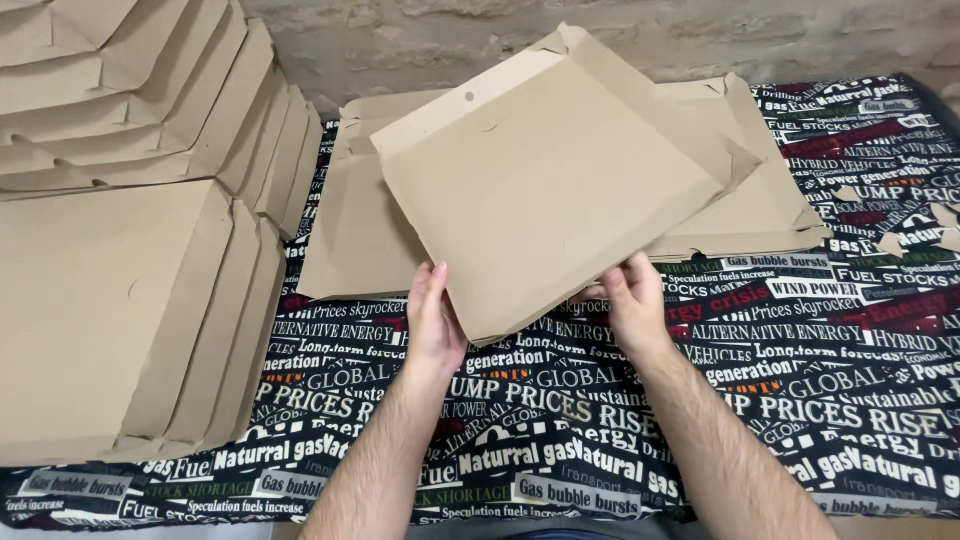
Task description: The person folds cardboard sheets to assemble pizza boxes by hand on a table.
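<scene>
I hold a flat brown cardboard box blank [545,180] lifted and turned at an angle above the table. My left hand [433,320] grips its near left edge, fingers under, thumb side against the card. My right hand [632,300] pinches its near right edge. The blank has folded flaps along its far and right sides and a small round hole near its top left. Beneath it lies a pile of more flat blanks [350,240] on the printed cloth.
Two stacks of folded cardboard boxes [110,310] stand at the left, a taller one [130,90] behind. A dark cloth with printed lettering [820,380] covers the table. Small cardboard scraps [905,235] lie at the right. A stone wall runs behind.
</scene>
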